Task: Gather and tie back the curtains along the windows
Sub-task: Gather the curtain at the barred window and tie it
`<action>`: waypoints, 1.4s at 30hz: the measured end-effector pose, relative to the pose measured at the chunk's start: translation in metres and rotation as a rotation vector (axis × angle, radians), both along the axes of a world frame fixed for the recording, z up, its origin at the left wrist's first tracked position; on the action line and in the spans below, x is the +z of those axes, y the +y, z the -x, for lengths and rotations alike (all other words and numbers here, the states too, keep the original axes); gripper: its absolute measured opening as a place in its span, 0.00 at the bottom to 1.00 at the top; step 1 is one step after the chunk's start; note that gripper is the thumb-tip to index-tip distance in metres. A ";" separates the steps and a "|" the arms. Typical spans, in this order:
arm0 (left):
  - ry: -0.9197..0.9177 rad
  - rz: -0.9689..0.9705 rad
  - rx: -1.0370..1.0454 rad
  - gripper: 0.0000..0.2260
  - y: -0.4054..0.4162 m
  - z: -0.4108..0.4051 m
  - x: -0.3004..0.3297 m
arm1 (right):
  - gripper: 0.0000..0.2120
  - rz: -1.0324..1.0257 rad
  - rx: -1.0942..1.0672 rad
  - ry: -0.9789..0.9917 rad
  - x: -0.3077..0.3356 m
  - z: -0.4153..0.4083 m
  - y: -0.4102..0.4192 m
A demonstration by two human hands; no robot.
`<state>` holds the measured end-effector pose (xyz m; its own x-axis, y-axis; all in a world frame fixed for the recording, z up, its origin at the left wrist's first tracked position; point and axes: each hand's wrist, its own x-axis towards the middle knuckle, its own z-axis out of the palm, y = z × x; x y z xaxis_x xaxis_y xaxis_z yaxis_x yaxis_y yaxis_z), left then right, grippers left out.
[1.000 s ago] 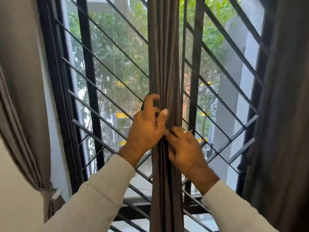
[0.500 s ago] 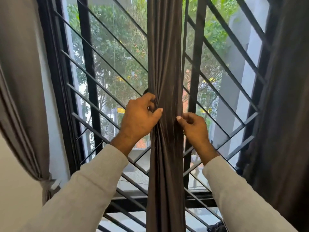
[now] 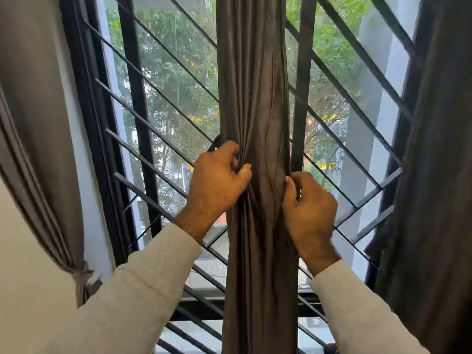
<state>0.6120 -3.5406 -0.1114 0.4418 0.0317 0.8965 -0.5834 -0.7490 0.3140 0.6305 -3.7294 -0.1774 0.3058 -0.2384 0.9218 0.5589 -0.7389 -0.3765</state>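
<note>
Three curtains show along the window. The middle curtain [image 3: 252, 98] is dark brown and hangs gathered into one narrow column down the centre of the view, in front of the black window grille [image 3: 163, 98]. The left curtain [image 3: 30, 123] is grey-brown and is drawn in low down by a tie [image 3: 79, 274] of the same cloth, near the pale wall [image 3: 20, 264]. The right curtain [image 3: 439, 175] is dark and hangs loose along the right edge of the window.

Two hands work on the middle curtain, one on each side of the column and at nearly the same height. The left hand [image 3: 217, 180] has its fingers curled round the left edge of the gathered cloth, with the thumb pressed against the front folds; the cloth bunches and creases where it grips. A small dark loop or strip [image 3: 215, 143] pokes up just above its knuckles, but what it is cannot be told. The right hand [image 3: 310, 203] grasps the right edge of the same column, fingers curled in and thumb tip pinching the fold. Both arms wear pale knitted sleeves [image 3: 153, 277].

The grille has upright bars and many slanted bars. Through the glass are green trees [image 3: 178, 80] and a pale building [image 3: 367, 123].
</note>
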 end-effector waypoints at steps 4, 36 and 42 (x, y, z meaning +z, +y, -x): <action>0.036 0.017 0.037 0.08 -0.005 -0.003 0.004 | 0.05 0.224 0.090 -0.058 -0.001 0.003 0.009; 0.018 -0.086 0.127 0.09 -0.021 0.010 0.012 | 0.17 0.329 0.409 -0.097 -0.012 -0.003 0.025; 0.086 -0.019 -0.025 0.14 -0.008 0.006 0.007 | 0.16 0.348 0.691 -0.004 0.002 -0.019 0.010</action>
